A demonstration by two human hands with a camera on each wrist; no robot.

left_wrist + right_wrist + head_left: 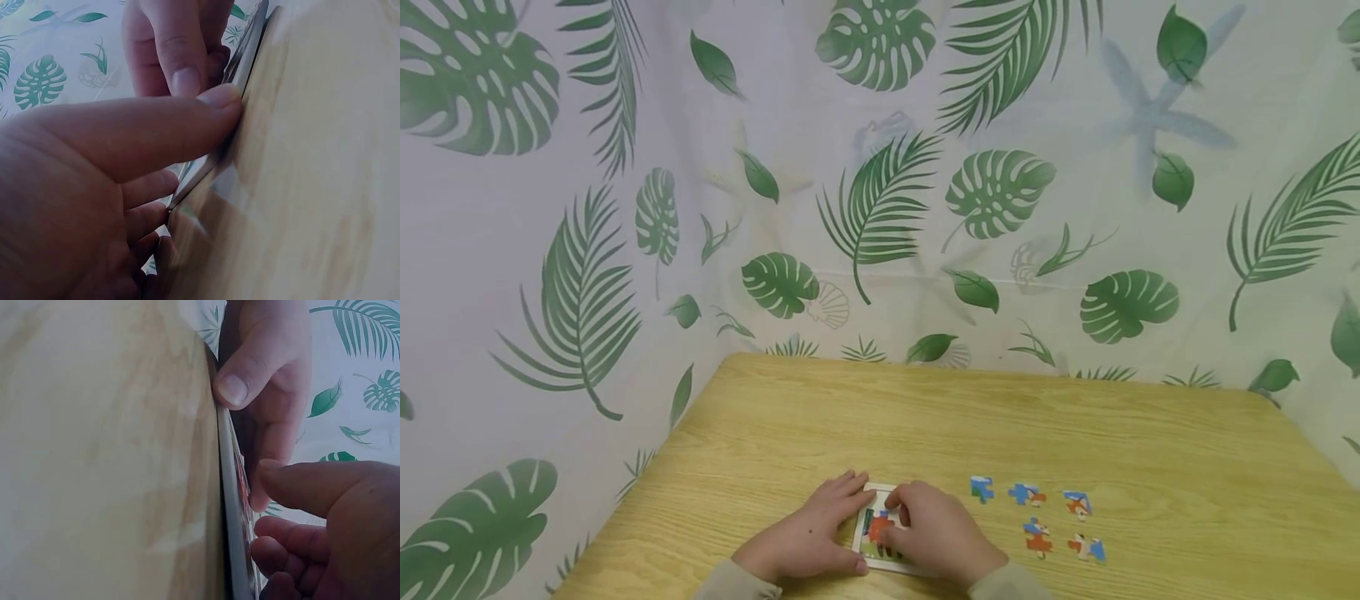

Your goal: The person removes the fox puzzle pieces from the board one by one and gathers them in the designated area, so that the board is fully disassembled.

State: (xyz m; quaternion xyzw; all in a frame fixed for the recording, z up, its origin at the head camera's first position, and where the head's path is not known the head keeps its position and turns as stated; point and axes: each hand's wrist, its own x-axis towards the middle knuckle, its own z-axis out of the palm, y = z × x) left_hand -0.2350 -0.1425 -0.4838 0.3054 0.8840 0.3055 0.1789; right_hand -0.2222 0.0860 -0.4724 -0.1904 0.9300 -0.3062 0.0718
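A small puzzle board [886, 566] with a white frame lies on the table, partly covered by both hands. Red, green and black picture parts [878, 527] show inside it. My left hand [812, 527] holds the board along its left side, the thumb at the near corner and the fingers reaching to the far corner. Over the board's right half is my right hand [936, 533], its thumb and bent index finger apart near the picture parts. In the right wrist view, no piece shows between the right thumb [294, 484] and fingers.
Several loose puzzle pieces lie right of the board: a blue-green one [981, 489], a blue-and-orange one [1024, 493], a fox-face one [1078, 505], an orange one [1038, 540] and a white-and-blue one [1087, 547]. Leaf-printed curtains [887, 333] border the wooden table [850, 417].
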